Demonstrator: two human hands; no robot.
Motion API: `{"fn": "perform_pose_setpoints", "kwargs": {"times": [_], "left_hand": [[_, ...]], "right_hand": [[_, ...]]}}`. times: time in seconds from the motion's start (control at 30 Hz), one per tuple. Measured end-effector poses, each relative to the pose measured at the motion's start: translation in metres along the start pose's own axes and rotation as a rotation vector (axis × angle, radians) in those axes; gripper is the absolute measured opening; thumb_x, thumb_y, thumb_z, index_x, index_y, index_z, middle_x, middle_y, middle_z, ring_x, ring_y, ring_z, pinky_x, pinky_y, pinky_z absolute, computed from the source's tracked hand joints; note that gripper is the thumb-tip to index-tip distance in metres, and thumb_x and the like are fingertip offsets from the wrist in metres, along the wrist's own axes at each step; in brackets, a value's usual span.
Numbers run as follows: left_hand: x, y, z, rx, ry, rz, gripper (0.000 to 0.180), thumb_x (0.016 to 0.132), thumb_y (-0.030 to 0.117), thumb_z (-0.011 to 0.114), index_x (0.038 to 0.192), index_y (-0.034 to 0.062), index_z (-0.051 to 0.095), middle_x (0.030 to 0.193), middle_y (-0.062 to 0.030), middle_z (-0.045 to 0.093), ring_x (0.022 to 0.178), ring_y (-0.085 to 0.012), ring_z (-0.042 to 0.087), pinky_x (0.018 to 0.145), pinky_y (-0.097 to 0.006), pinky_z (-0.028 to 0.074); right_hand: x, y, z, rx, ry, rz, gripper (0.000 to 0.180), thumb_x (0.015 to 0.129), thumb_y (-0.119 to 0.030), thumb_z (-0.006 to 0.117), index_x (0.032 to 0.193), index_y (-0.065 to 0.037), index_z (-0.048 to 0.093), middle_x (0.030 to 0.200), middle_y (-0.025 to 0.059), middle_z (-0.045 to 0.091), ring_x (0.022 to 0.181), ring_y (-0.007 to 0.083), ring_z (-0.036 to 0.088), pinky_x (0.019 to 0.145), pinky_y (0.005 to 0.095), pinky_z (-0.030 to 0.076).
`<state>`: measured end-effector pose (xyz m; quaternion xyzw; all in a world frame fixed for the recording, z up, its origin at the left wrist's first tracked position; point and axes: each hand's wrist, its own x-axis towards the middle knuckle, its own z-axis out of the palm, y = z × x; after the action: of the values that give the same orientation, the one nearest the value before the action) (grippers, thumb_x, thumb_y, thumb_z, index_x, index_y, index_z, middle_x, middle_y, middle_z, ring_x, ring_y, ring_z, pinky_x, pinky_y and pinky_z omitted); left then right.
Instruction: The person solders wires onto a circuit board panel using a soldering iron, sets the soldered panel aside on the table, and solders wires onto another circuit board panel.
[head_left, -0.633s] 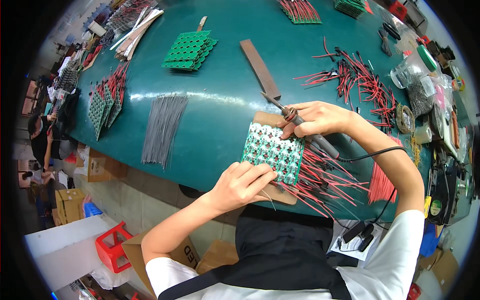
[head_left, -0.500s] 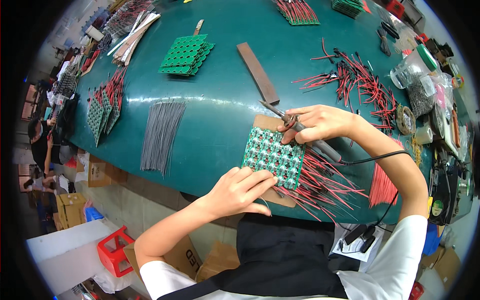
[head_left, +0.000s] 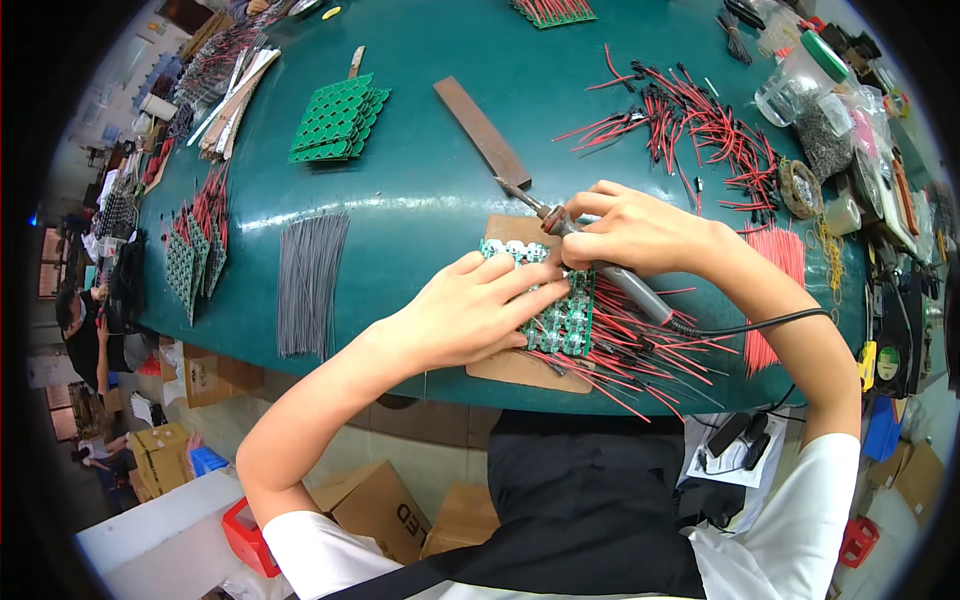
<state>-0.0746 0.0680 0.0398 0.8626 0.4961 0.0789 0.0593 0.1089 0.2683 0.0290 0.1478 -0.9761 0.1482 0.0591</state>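
A green circuit board panel (head_left: 568, 335) with rows of small parts lies on a brown backing board (head_left: 510, 372). Red and black wires (head_left: 640, 355) fan out from its right side. My left hand (head_left: 455, 310) rests across the panel's left part, fingers stretched over it and covering several rows. In my right hand (head_left: 635, 235) is a soldering iron (head_left: 640, 294), its metal tip pointing up and left, away from the panel. The right thumb and forefinger come down at the panel's upper edge, close to the left fingertips; what lies between them is hidden.
A brown bar (head_left: 482, 130) lies beyond the panel. Grey wires (head_left: 312, 285) and green panels (head_left: 338, 118) are to the left. Loose red and black leads (head_left: 700, 135), a red wire bundle (head_left: 774, 290) and a green-lidded jar (head_left: 800, 80) are to the right.
My left hand has moved up from the panel's lower edge onto its middle, fingers stretching toward the right hand. The right hand keeps the soldering iron near the panel's upper edge.
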Motion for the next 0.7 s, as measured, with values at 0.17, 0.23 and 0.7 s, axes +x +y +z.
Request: {"fn": "perform_pose_setpoints", "kwargs": {"times": [0.17, 0.23, 0.7], "left_hand": [[0.007, -0.006, -0.009, 0.011, -0.079, -0.003, 0.066, 0.071, 0.032, 0.08, 0.132, 0.0171, 0.057, 0.134, 0.0026, 0.052, 0.105, -0.0192, 0.053, 0.085, -0.034, 0.044], [0.007, -0.005, -0.01, -0.026, -0.111, -0.009, 0.07, 0.071, 0.034, 0.079, 0.134, 0.0186, 0.056, 0.136, 0.005, 0.052, 0.103, -0.0191, 0.052, 0.081, -0.035, 0.043], [-0.002, 0.021, 0.008, 0.003, 0.135, -0.111, 0.053, 0.076, 0.041, 0.074, 0.117, 0.0078, 0.066, 0.114, -0.0062, 0.061, 0.094, -0.0233, 0.054, 0.074, -0.039, 0.041]], "right_hand": [[0.003, -0.011, -0.006, 0.045, -0.014, 0.092, 0.01, 0.089, -0.019, 0.059, 0.097, -0.015, 0.056, 0.088, 0.011, 0.066, 0.1, 0.03, 0.057, 0.082, 0.0387, 0.044], [0.006, -0.018, -0.004, 0.129, 0.041, 0.22, 0.01, 0.089, -0.018, 0.059, 0.097, -0.015, 0.055, 0.088, 0.012, 0.065, 0.099, 0.0313, 0.058, 0.081, 0.0392, 0.045], [0.062, -0.025, 0.022, 0.624, 0.232, 0.696, 0.017, 0.09, -0.027, 0.048, 0.093, -0.011, 0.054, 0.082, 0.0156, 0.062, 0.076, 0.0315, 0.06, 0.068, 0.0388, 0.048]]}}
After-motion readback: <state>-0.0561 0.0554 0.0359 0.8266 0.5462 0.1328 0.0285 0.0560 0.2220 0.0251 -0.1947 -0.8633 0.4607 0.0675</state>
